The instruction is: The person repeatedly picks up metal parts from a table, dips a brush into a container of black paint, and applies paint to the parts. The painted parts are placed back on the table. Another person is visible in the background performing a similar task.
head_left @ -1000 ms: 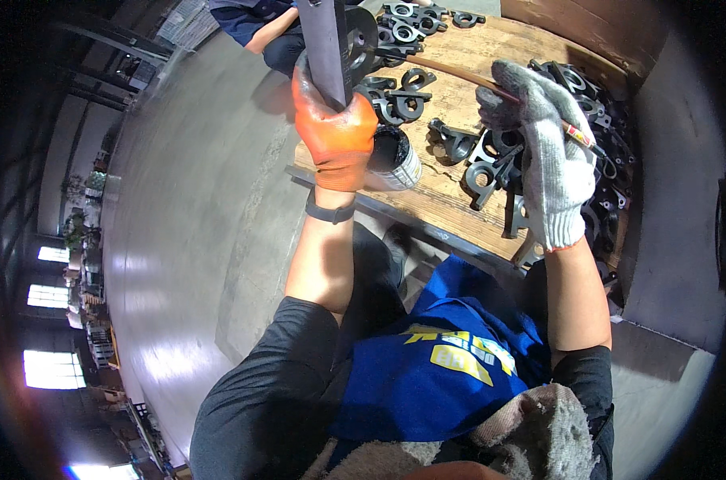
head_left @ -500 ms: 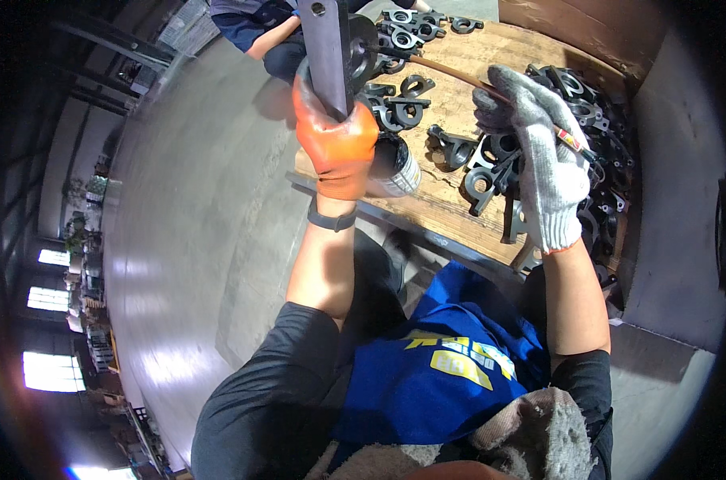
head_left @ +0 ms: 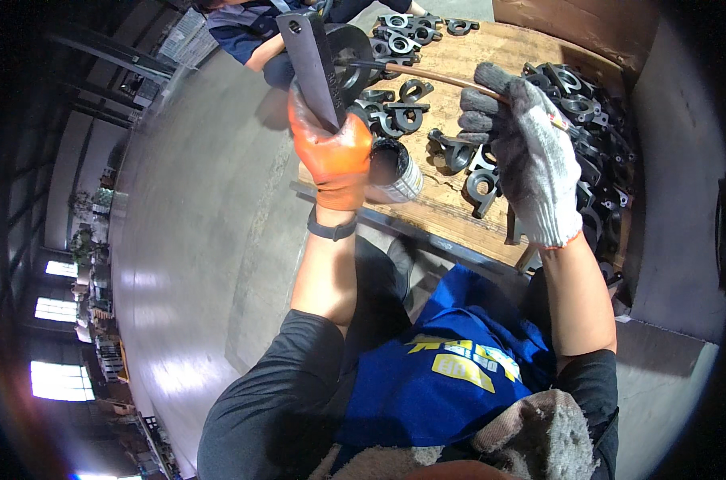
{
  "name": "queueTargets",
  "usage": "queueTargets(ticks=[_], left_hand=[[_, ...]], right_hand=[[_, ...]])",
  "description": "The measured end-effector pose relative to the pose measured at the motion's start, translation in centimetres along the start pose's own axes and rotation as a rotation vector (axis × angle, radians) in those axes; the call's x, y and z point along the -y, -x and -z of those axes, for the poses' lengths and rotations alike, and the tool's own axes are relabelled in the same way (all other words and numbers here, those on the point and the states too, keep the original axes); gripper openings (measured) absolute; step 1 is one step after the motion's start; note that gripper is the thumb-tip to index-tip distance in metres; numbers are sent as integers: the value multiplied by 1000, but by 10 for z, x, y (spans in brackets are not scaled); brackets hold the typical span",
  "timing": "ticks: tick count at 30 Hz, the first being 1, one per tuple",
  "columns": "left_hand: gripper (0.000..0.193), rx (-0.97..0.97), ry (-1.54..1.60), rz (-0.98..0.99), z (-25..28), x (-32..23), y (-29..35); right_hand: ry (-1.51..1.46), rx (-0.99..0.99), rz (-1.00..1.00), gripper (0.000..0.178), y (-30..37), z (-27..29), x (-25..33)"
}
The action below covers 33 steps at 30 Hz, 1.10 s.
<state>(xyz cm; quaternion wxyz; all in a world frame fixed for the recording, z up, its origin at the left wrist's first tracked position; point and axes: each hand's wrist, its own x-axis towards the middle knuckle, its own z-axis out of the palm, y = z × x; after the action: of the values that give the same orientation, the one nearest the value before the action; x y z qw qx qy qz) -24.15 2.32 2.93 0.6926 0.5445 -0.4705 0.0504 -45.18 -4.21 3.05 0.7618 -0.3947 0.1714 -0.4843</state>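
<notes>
My left hand (head_left: 335,160), in an orange-coated glove, is closed round the lower end of a dark metal bracket (head_left: 313,68) with a flat plate and a round ring, held up above the table's left edge. My right hand (head_left: 531,156), in a grey-and-white knit glove, grips a thin long-handled brush (head_left: 435,75) with a wooden shaft. The brush's dark tip reaches into the ring's opening, and its very end is hard to make out there. Just below my left hand stands an open can (head_left: 405,178), black inside, on the table edge.
Several dark ring brackets (head_left: 481,184) lie on the wooden tabletop (head_left: 451,220), with more piled at its right (head_left: 595,152). Brown cardboard (head_left: 579,32) rises behind. Beyond the table's far left sits another person (head_left: 247,36). Grey floor (head_left: 187,200) stretches to the left.
The bracket has tilted and turned, so its plate leans left and the ring's face shows more. My right hand has shifted slightly left with the brush, its fingers more spread.
</notes>
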Motion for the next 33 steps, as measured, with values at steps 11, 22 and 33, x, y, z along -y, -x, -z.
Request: queueTargets(ticks=[11, 22, 33], left_hand=[[59, -38, -110, -65, 5, 6, 3], [65, -36, -80, -98, 2, 6, 5], [56, -3, -44, -122, 6, 12, 1]], right_hand=[[587, 92, 410, 34, -6, 17, 0], [444, 103, 370, 36, 6, 7, 10], [253, -28, 258, 37, 9, -3, 20]])
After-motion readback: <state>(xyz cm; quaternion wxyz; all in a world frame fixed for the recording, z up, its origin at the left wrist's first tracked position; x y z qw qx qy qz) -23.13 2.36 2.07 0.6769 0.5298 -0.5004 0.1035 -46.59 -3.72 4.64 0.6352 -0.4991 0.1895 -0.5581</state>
